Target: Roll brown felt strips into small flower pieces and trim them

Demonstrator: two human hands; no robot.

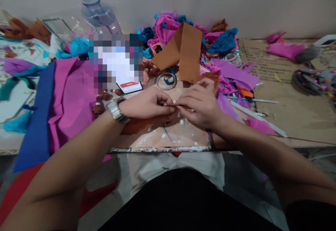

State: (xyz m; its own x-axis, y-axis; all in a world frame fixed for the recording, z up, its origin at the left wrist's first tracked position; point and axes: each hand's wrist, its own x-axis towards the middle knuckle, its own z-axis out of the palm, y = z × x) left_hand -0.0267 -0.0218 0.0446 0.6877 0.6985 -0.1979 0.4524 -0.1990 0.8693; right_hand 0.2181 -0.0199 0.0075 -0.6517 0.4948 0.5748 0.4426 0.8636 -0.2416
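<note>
In front of me my left hand (148, 102), below a metal watch, is closed in a pinch. Its thumb and forefinger hold a thin brown strip (173, 105), cloth or paper I cannot tell. The fingertips of my right hand (201, 104) pinch the same strip right beside them. A wider brown piece (138, 125) lies under my left wrist; whether it joins the strip is hidden. Just beyond the hands are a roll of clear tape (158, 81) and a long folded brown band (190, 54). Small brown bundles (105, 96) sit near the watch.
Left of my hands stands a phone (128, 88), its screen blurred out, with a clear bottle (98, 15) behind. Pink sheets (73, 98) and a blue sheet (38, 115) overhang the front edge. Colourful scraps (168, 28) heap at the back. White sticks (258, 118) lie on cardboard (294, 115) at right.
</note>
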